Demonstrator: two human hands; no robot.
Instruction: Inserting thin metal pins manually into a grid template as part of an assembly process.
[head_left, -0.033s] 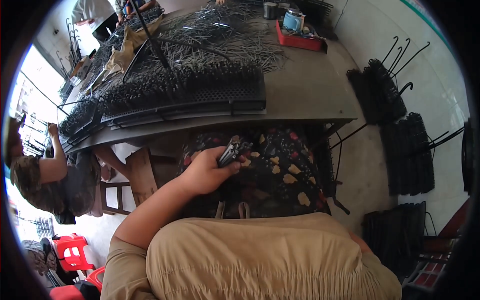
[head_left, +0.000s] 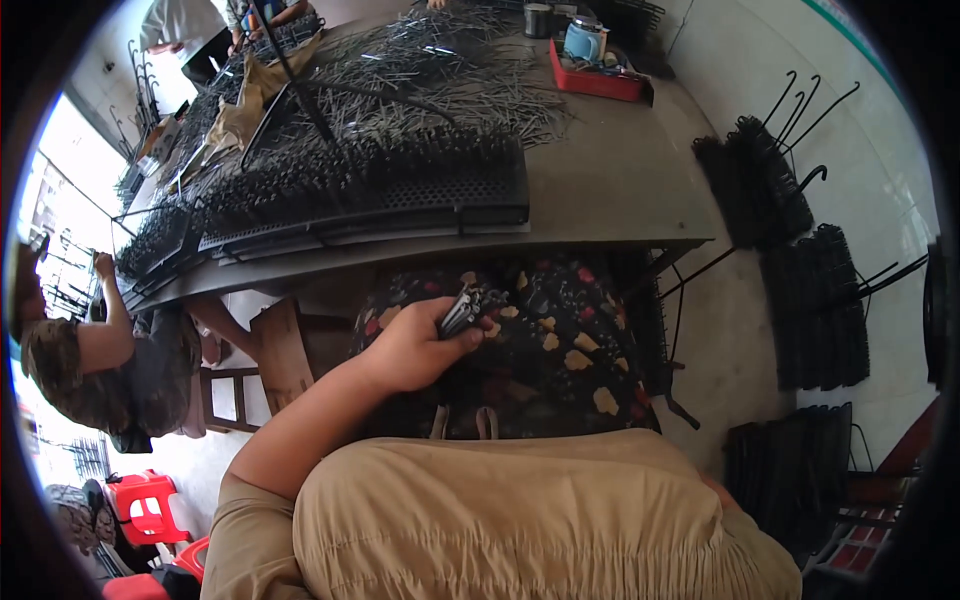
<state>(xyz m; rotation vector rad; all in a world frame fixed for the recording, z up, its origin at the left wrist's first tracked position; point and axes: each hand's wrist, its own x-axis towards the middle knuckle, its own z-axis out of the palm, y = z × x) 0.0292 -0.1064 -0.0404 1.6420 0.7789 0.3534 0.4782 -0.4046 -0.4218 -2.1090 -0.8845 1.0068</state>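
Note:
My left hand (head_left: 412,345) is closed around a small bundle of thin metal rods (head_left: 460,314), whose bright cut ends face up between thumb and fingers. The far ends of the rods are dark and hard to make out. The hand hovers over the dark flowered cloth (head_left: 570,350) across my lap, short of the table's near edge. Out of sight is my right hand; only a sliver of that arm shows beside my tan sleeve. Beyond the left hand stands a black perforated rack (head_left: 430,190), densely filled with upright dark metal pieces.
A heap of loose thin rods (head_left: 420,75) covers the far tabletop (head_left: 620,170). A red tray (head_left: 595,82) holds a blue mug (head_left: 584,40). Black racks (head_left: 815,310) lean along the right wall. At left, a person (head_left: 110,350) sits near a wooden stool (head_left: 283,345).

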